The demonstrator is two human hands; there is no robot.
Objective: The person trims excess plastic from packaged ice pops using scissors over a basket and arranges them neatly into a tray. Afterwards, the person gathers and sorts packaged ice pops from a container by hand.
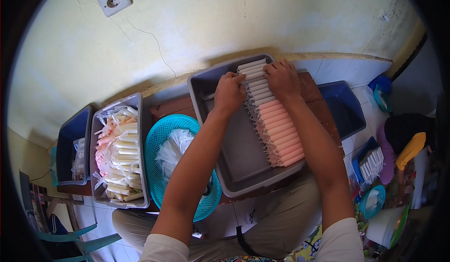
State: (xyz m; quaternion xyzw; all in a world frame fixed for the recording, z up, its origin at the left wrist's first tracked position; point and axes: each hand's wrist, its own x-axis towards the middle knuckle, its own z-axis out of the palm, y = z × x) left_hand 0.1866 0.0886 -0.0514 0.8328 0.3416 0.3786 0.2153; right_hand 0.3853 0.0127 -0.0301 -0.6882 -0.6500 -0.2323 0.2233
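A grey plastic tub point(225, 156) stands in front of me with a column of filled plastic tubes laid side by side along its right half. Pink tubes point(279, 126) make up the near part, and whitish tubes point(262, 91) the far part. Their twisted clear ends point left. My left hand point(229, 92) is closed in a pinch at the left end of a whitish tube near the far wall of the tub. At the right end of the same part of the column, my right hand point(282, 80) curls its fingers over the tubes.
Left of the tub are a turquoise basket point(157, 187) holding clear plastic bags point(176, 149), a tub of pink and cream tubes point(124, 154) and a dark blue tub point(77, 140). Another blue tub point(342, 110) is at right. A person point(405, 140) sits far right.
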